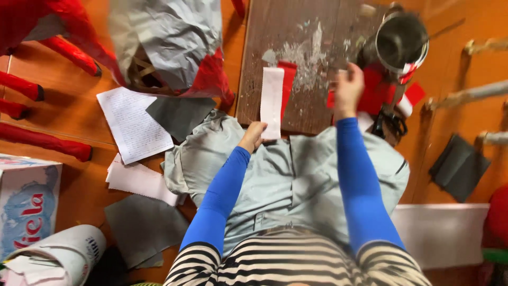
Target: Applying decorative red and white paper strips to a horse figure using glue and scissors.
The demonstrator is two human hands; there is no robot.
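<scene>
At frame centre the left hand (pixel 253 135) pinches the bottom end of a long white paper strip (pixel 272 100), flat and upright over the paint-smeared wooden board (pixel 296 47); the right hand (pixel 348 90), upper right, grips red paper (pixel 377 92) beside a metal tin (pixel 400 39)

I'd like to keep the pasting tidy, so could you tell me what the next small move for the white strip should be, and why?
Probably lay the white paper strip flat on the wooden board. The left hand pinches only its lower end, so it hangs over the board unsupported, beside a red strip. The right hand is busy at the red pieces near the metal pot, so it cannot steady it.
</scene>
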